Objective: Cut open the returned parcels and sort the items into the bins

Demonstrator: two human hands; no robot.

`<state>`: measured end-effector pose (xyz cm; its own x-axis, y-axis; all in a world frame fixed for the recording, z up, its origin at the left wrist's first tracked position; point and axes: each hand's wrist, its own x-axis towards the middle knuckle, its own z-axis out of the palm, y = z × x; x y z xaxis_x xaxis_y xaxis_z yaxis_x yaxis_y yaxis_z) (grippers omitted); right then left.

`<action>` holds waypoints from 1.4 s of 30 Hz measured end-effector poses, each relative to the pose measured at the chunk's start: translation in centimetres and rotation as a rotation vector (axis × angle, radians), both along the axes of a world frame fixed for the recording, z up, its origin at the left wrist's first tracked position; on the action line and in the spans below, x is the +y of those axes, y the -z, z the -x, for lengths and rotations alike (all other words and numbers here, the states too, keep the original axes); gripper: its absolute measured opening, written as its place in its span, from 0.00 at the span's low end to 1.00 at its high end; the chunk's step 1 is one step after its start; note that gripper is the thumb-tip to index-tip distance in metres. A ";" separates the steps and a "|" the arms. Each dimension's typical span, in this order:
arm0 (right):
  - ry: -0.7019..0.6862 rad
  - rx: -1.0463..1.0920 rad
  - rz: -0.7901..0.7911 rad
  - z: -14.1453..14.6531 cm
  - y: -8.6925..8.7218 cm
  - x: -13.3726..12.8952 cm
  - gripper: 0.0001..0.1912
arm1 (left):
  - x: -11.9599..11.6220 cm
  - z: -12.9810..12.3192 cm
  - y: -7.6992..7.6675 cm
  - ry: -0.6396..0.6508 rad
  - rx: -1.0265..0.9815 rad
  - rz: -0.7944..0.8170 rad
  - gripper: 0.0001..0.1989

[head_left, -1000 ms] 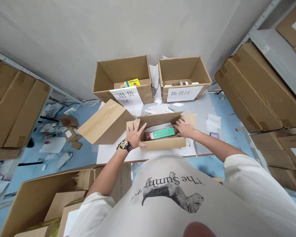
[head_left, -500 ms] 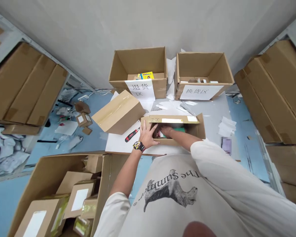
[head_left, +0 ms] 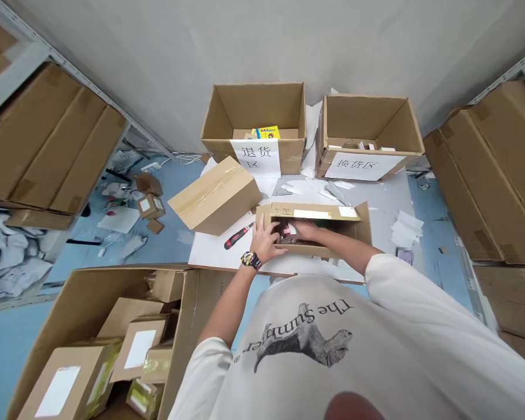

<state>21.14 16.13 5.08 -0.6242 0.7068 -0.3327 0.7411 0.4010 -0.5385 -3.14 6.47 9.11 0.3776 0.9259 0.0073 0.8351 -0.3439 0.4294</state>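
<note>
At the open carton (head_left: 311,249), left hand (head_left: 265,242) spread at one end, right hand (head_left: 304,230) inside, its grip unclear.

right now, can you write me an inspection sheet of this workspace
Surface: grey-and-white table, with a closed box on it
Handled things: open carton; contents partly hidden by the right hand
Clutter: red-handled tool, paper scraps
Hands: left hand spread on the open carton's left end; right hand inside, grip unclear
Cables: pale cords on the floor
Surroundings: two labelled boxes at the back, big box of parcels lower left
</note>
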 end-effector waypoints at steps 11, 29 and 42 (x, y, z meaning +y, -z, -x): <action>0.524 0.390 0.055 -9.2 -5.1 -1.3 0.17 | 3.6 1.3 2.3 0.068 -0.049 -0.133 0.10; 0.506 0.736 -0.360 -7.2 -7.4 -12.5 0.32 | 11.6 -3.0 1.9 -0.105 -0.122 -0.238 0.21; 0.501 0.593 -0.102 -7.8 3.9 -11.7 0.34 | -2.5 -7.0 7.3 0.140 -0.521 0.067 0.36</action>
<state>28.96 4.45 1.19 -0.2763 0.9603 0.0385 0.4469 0.1638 -0.8794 3.83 4.00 1.77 0.4598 0.8717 0.1693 0.4541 -0.3947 0.7987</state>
